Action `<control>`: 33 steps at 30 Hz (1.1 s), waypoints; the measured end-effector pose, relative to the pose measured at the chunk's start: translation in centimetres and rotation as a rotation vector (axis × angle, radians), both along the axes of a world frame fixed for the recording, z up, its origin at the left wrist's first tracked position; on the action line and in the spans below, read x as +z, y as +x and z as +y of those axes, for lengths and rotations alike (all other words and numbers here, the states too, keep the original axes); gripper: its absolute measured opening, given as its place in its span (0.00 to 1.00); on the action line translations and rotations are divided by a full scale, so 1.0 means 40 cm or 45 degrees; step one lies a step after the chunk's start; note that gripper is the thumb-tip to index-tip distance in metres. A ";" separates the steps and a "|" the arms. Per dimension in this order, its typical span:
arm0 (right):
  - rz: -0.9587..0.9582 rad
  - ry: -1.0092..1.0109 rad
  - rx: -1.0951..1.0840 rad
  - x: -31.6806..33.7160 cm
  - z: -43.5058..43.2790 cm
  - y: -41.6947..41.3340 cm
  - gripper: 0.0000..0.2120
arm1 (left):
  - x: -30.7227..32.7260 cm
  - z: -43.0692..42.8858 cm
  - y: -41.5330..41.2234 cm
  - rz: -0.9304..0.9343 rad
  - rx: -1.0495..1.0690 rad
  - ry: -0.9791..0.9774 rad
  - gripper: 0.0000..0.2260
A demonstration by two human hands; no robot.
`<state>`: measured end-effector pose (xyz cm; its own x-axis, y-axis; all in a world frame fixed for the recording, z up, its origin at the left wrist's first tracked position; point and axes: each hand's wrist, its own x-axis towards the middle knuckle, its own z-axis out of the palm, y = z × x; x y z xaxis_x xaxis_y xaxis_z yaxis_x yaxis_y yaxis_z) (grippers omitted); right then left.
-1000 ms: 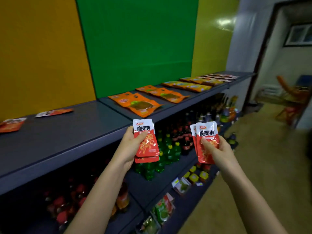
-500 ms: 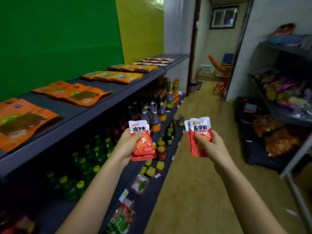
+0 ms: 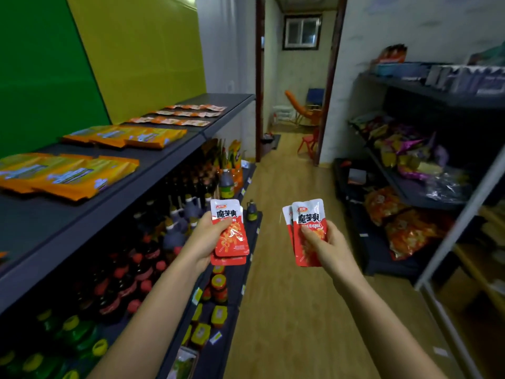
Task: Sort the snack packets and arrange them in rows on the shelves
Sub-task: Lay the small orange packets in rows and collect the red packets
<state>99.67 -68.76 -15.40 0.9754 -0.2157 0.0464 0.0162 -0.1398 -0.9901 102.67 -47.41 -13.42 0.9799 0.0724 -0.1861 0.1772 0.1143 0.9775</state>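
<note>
We see a green wall panel (image 3: 41, 64) at upper left beside a yellow panel (image 3: 142, 56), dark bottles (image 3: 191, 187) and jars (image 3: 218, 285) at lower left, and a wooden floor (image 3: 287, 310) running up the centre to a brown door frame (image 3: 259, 77), a window (image 3: 302, 31), a blue chair (image 3: 314, 96) and a red stool (image 3: 308, 140).

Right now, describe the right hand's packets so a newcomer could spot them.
Over the wooden aisle floor, the right hand grips red-and-white snack packets. Unlike the stack in the left hand, whose second packet peeks out below, these show a second packet leftward.
</note>
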 end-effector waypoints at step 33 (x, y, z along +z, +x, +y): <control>0.135 0.235 0.414 -0.007 -0.345 1.399 0.10 | -0.023 -0.404 1.300 0.134 0.316 -0.076 0.09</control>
